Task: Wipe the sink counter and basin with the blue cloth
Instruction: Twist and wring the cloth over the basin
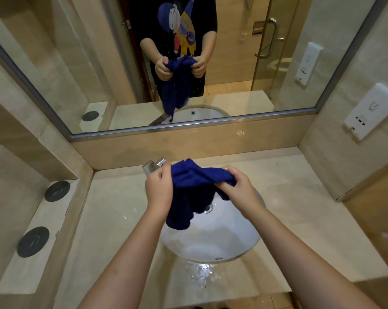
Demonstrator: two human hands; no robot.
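Observation:
Both my hands hold the blue cloth (189, 190) in the air above the white basin (213, 239). My left hand (158, 188) grips its left end and my right hand (238, 189) grips its right end, so the upper edge stretches between them. The rest of the cloth hangs down in folds over the basin, partly covering the drain (207, 208). The chrome tap (153, 167) stands just behind my left hand. The beige stone counter (113, 219) surrounds the basin, with water pooled at its front edge (202, 275).
A wall mirror (233, 90) behind the counter reflects me and the cloth. Two black round discs (57, 191) (33, 241) sit on the raised ledge at the left. A white socket plate (371, 110) is on the right wall.

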